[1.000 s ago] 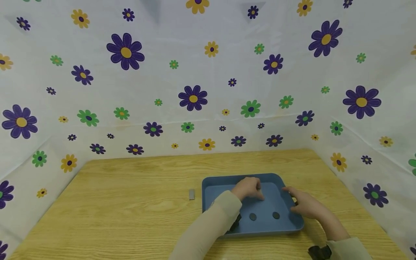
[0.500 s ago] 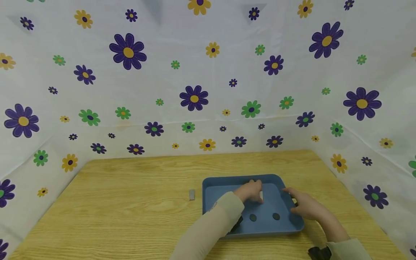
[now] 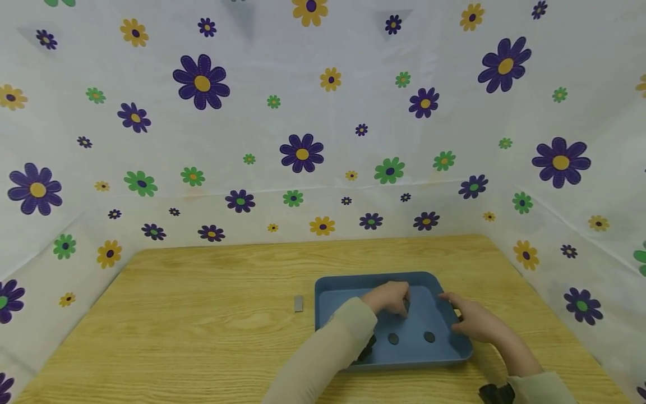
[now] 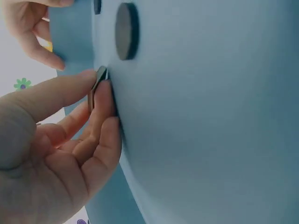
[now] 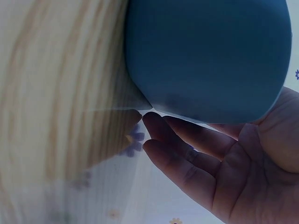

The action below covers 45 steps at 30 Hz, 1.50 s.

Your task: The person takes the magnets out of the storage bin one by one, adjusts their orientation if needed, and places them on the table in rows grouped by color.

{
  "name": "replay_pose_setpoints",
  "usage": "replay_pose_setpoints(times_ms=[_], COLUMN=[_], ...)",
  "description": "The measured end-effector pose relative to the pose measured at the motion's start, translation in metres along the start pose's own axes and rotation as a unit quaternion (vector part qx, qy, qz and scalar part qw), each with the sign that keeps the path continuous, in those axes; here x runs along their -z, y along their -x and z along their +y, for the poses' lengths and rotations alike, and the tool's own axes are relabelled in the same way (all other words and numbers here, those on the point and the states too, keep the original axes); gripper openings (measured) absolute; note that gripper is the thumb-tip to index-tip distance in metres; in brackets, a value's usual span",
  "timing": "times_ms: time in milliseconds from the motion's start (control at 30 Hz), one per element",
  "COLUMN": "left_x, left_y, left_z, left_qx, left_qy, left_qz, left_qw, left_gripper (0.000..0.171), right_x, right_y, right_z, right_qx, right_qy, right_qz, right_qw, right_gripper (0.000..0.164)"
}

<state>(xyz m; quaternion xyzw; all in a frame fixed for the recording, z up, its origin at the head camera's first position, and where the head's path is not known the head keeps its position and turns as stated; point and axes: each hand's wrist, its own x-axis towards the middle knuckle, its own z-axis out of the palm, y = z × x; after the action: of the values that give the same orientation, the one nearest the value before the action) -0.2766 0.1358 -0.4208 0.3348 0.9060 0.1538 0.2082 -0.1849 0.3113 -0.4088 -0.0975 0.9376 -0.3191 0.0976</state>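
A blue tray (image 3: 404, 363) with raised walls sits on the wooden table. Inside it, my left hand (image 3: 390, 297) pinches a small dark disc (image 4: 100, 75) between thumb and fingertips, held on edge close against the tray floor. Two other dark grey discs lie flat on that floor, one nearer the left (image 3: 393, 339) and one to its right (image 3: 429, 336). At the tray's right end my right hand (image 3: 476, 320) grips the wall, thumb at the rim and fingers outside along its underside, as the right wrist view shows.
Left of the tray a small grey rectangular piece (image 3: 298, 303) lies on the table (image 3: 202, 314). A white cloth with printed flowers (image 3: 303, 112) hangs behind the table and on both sides. Dark straps or devices (image 3: 497, 393) sit at the wrists.
My left hand has shifted slightly downward in the tray. A pale surface at its fingertips half a second ago now shows dark. The right hand keeps its place on the tray.
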Motion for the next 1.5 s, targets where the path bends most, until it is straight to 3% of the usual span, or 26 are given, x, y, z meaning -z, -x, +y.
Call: replay_pose_setpoints(times_ms=[200,300,533,700,967,1200,1500], left_x=[0.005,0.010,0.030,0.046,0.065,0.071,0.074], left_y=[0.003,0.007,0.020,0.033,0.061,0.070,0.094], left_z=[-0.001,-0.002,0.000,0.000,-0.014,-0.034,-0.057], left_qx=[-0.025,-0.036,-0.071,-0.098,-0.111,-0.112,-0.101], left_qy=[0.062,0.114,0.251,0.308,0.362,0.370,0.375], left_qz=[0.001,0.023,0.084,0.095,0.096,0.124,0.148], left_qw=[0.9978,0.9926,0.9618,0.9417,0.9204,0.9138,0.9097], left_gripper=[0.033,0.032,0.031,0.037,0.038,0.038,0.036], right_x=[0.001,0.001,0.002,0.005,0.003,0.004,0.002], right_y=[0.000,0.000,-0.002,-0.003,-0.004,-0.002,-0.003], right_z=[-0.001,-0.002,-0.002,0.000,0.000,0.000,0.002], right_qx=[-0.004,-0.006,-0.008,-0.010,0.000,0.004,-0.002], right_qy=[0.003,0.003,-0.002,0.024,0.020,-0.033,-0.030], right_qz=[0.000,0.000,-0.001,0.006,-0.002,-0.020,-0.017], right_qw=[1.000,1.000,1.000,1.000,1.000,0.999,0.999], right_gripper=[0.061,0.061,0.062,0.061,0.061,0.063,0.064])
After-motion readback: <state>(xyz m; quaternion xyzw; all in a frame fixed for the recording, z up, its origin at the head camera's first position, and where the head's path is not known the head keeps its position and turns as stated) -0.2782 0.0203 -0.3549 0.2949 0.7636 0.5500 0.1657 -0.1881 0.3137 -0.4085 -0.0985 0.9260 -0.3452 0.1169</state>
